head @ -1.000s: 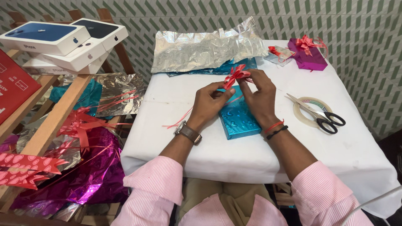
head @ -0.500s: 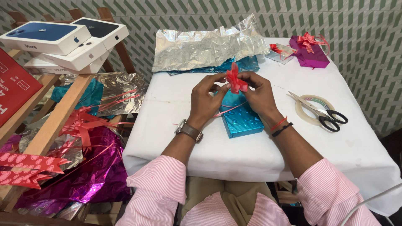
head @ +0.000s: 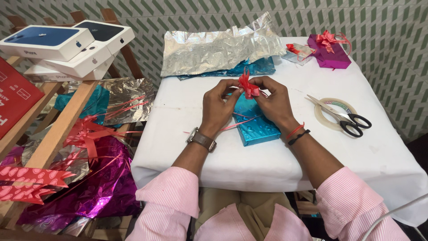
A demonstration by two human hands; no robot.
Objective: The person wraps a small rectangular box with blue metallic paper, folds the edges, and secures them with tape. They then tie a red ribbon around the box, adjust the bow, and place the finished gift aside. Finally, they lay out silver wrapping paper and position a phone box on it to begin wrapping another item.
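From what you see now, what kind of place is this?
Probably a gift-wrapping corner of a shop: foil sheets on the table, tape with scissors, and both hands shaping a red bow over a blue box.

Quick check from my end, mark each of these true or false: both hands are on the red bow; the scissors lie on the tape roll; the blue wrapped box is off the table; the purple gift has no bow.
1. Both the left hand and the right hand pinch the red ribbon bow. True.
2. The black-handled scissors lie across the clear tape roll. True.
3. The shiny blue wrapped box is off the white-covered table. False: it lies on the table under the hands.
4. The purple foil gift has no bow. False: a red bow sits on top.
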